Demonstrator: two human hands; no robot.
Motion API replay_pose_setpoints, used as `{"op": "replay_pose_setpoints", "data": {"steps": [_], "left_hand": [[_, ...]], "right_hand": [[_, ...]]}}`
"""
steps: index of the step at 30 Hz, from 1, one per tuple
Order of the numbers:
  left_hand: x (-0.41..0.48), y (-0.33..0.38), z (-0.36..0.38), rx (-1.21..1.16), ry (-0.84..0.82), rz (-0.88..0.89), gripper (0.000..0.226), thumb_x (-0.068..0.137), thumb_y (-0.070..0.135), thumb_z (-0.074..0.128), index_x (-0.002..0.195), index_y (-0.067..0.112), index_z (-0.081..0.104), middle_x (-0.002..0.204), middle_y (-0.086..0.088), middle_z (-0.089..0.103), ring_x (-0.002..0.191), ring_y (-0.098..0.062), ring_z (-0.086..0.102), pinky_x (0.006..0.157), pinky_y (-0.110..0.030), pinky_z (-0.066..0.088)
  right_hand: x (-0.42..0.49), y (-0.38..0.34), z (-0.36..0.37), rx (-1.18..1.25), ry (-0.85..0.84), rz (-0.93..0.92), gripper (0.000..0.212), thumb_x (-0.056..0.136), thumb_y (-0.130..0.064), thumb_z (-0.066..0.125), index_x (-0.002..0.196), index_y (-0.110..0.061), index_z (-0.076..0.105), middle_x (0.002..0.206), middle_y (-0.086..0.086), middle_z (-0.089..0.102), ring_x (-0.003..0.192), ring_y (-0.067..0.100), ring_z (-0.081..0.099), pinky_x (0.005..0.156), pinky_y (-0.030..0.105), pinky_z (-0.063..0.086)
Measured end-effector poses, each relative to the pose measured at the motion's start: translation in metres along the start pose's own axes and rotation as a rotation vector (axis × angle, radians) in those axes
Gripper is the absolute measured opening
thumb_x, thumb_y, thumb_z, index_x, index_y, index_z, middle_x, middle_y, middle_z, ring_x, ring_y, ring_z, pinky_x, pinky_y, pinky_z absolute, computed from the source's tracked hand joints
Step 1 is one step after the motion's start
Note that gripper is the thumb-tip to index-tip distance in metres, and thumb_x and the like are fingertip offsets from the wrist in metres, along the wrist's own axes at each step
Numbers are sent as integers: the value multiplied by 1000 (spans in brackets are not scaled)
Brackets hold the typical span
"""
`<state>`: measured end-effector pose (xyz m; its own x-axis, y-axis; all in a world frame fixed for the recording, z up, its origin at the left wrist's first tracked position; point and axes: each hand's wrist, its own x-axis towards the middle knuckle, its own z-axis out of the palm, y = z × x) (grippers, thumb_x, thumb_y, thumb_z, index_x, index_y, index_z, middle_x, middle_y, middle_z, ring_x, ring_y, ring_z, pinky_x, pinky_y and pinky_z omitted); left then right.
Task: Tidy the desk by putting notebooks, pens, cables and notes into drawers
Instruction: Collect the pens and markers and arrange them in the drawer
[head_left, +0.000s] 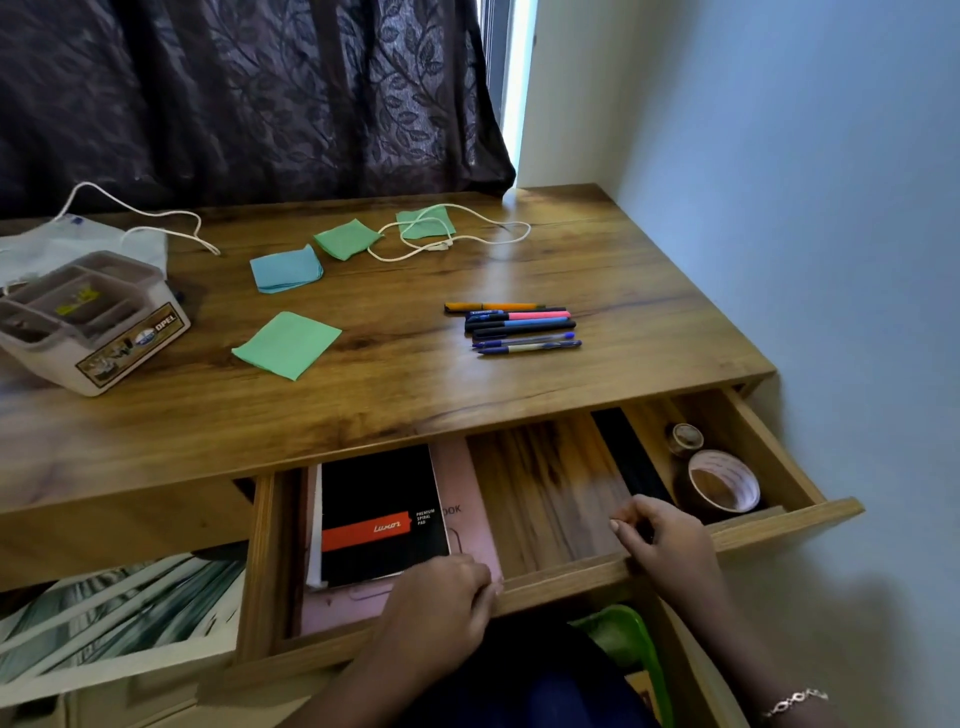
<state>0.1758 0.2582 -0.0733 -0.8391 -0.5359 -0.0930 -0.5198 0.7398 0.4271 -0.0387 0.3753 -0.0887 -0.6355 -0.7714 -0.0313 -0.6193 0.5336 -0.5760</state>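
Wooden drawer (769, 530) stands pulled out from under the desk (415, 389), with both hands at its front edge. The left hand (447, 592) has its fingers curled at the near corner of a pink notebook (462, 483); whether they grip it I cannot tell. The right hand (665, 535), a bracelet (795, 699) on its wrist, lies over the front edge with its fingers bent inward, and a grip cannot be made out there either.

Inside the drawer, a black spiral pad (379, 514) lies flat on the pink notebook at the left. At the right end, past a black strip (628, 457), sit a large tape roll (748, 486) and a small tape roll (685, 436).

On the desk, a row of pens (519, 327) lies side by side. To their left is a green note (285, 344), then further back blue notes (284, 267) and two more green notes (347, 238). A white cable (452, 241) loops over the farthest one. A second cable (140, 213) trails behind a plastic box (88, 322) at the left edge. A dark curtain (234, 93) hangs behind.
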Motion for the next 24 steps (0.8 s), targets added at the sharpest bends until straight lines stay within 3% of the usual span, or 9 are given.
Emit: {"op": "replay_pose_setpoints", "data": {"steps": [4, 13, 19, 22, 24], "left_hand": [[-12, 7, 2, -14, -148, 2, 28, 93, 42, 45, 101, 23, 62, 102, 8, 61, 95, -10, 56, 82, -24, 43], [-27, 11, 13, -294, -526, -9, 24, 87, 40, 58, 99, 21, 67, 103, 5, 66, 98, -6, 58, 91, -28, 47], [-28, 11, 18, -443, -634, -17, 23, 87, 31, 60, 97, 12, 68, 87, 16, 59, 84, 3, 55, 81, -20, 45], [-25, 11, 20, -468, -638, -12, 24, 87, 29, 62, 96, 7, 69, 94, 4, 67, 72, 14, 53, 75, -15, 43], [-24, 12, 21, -487, -642, -11, 23, 85, 28, 64, 93, 7, 69, 87, 3, 68, 69, 10, 54, 71, -15, 44]], "right_hand": [[-10, 4, -5, -148, -144, 93, 10, 86, -34, 60, 78, -34, 54, 72, -8, 60, 66, 4, 58, 61, 24, 52], [-50, 14, -5, -300, -289, 133, 14, 88, -43, 54, 77, -37, 48, 70, -12, 58, 63, -2, 57, 59, 16, 48], [-63, 19, -7, -308, -315, 143, 13, 88, -42, 55, 78, -36, 49, 71, -10, 61, 63, 0, 58, 63, 23, 53], [-63, 18, -7, -310, -313, 142, 13, 87, -41, 56, 79, -34, 51, 72, -9, 61, 64, 1, 58, 63, 25, 53], [-64, 17, -7, -310, -318, 149, 12, 87, -40, 56, 79, -33, 52, 72, -8, 62, 65, 2, 59, 63, 24, 53]]}}
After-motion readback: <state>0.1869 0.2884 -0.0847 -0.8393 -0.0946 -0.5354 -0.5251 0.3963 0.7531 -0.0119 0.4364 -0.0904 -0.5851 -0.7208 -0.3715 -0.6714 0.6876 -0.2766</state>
